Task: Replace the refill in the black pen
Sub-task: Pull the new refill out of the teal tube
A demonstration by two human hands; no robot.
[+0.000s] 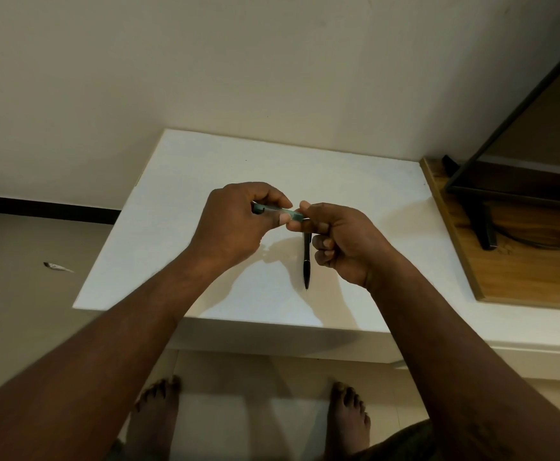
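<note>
Holding: both hands meet above the white table (179, 181), sharing one teal-green pen (277, 211) that runs roughly level from left to right between them.
Left hand: the left hand (235, 224) is curled over the left part of the barrel, fingers wrapped and thumb pressed under it, clamped so the barrel cannot turn.
Right hand: the right hand (342, 241) pinches the right end of the same pen between thumb and forefinger, the other fingers folded into the palm; that suits twisting or pulling an end piece, though the joint itself is hidden by the fingertips.
Task's thing: the black pen (306, 261) lies flat on the table just below the right hand, lengthwise from far to near, tip toward the near edge, touched by neither hand.
Why so placed: the black pen looks parked within easy reach while the green one is opened, probably as the source of the fresh refill; that is a judgement, since no loose refill is visible.
Progress: early, since the black pen appears whole and unopened.
Surroundings: a wooden board (518, 267) with a black stand (481, 224) sits at the far right, well apart from the work.
Risk: a small spring or tip could drop to the floor when the barrel parts.
</note>
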